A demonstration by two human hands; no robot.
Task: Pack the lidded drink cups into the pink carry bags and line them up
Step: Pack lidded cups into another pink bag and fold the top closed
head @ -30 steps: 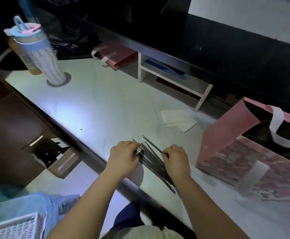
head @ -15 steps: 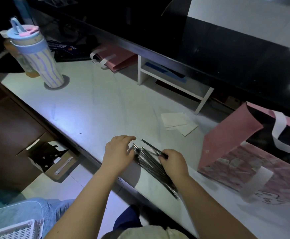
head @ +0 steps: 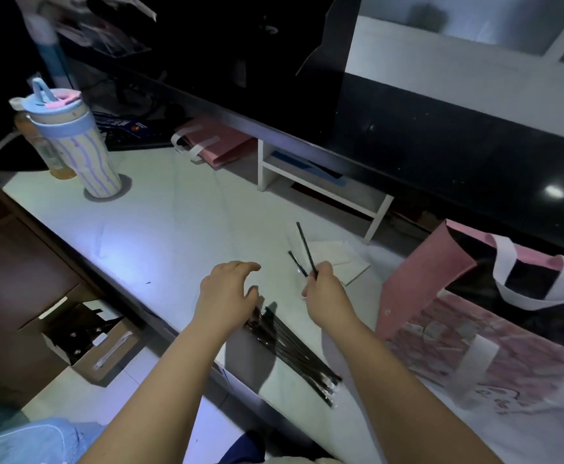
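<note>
Script on the pink bag (head: 418, 283) seems too blurred to read.

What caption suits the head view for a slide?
Right hand pinches two black straws; left hand at the straw bundle, pink bag beside.

Dim light falls on a white counter (head: 173, 229), black ledge (head: 441, 145), pale floor (head: 136, 393), perhaps brown cabinet (head: 12, 279).

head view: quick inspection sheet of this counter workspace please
surface: white counter, glare patch near its front edge
job's things: open pink carry bag at right; flat pink bags at back; straw bundle by front edge
clutter: striped tumbler, white paper sheets, white shelf riser
hands: left hand open over bundle's end; right hand pinches two black straws
cables: possible cords behind tumbler, too dark to tell
surroundings: open cardboard box on floor
</note>
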